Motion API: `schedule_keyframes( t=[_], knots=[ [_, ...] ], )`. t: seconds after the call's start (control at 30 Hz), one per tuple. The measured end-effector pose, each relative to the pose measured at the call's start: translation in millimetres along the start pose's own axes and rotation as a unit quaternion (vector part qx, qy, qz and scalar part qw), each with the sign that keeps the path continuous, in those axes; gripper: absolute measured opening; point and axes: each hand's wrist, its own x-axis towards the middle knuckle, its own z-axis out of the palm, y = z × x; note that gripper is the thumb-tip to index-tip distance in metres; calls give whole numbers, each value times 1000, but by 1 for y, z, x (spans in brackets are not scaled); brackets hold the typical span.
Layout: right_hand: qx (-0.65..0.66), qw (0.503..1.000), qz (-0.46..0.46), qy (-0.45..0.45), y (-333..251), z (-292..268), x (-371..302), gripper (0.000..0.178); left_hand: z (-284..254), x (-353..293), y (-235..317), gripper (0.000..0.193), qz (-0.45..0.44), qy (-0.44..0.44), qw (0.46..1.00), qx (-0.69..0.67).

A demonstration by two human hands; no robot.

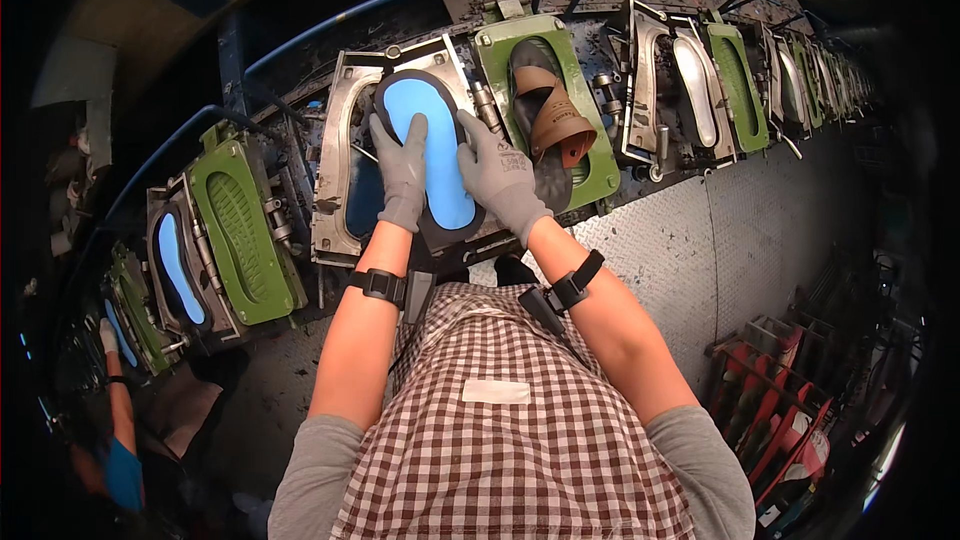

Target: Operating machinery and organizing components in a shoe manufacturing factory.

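Note:
In front of me a flat black shoe sole (381, 90) with a light-blue top layer is held up over an opened metal mould (332, 175). Gripping its left edge, my left hand (403, 178) wears a grey glove, and its thumb presses on the blue face. My right hand (500, 180), gloved the same way, closes around the right edge. Fingers under the sole are hidden. Just right of that hand, a sandal with brown straps (562, 125) and a dark footbed lies on a green mould plate (492, 40).
More moulds line the bench: a green plate (240, 240) and a mould with a blue insole (180, 270) leftward, a silver foot form (695, 90) rightward. A blue rail (390, 2) runs behind. At far left is another person's gloved hand (108, 336). Red racking (765, 400) stands lower right.

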Motion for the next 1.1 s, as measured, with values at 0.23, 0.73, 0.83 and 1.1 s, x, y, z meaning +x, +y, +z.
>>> schedule_keyframes(
  t=[0.23,0.73,0.83,1.1],
  knots=[
    [117,946,-122,277,63,-88,-48,46,78,-79,46,97,204,-196,898,336],
    [476,831,49,283,376,-322,-12,31,452,-138,48,90,-85,-267,959,-49],
    [549,807,61,209,421,-361,12,34,506,-99,39,72,-174,-252,947,-98],
    [74,969,-97,215,424,-380,115,39,514,-142,3,48,-92,-184,967,-151]
  ],
)
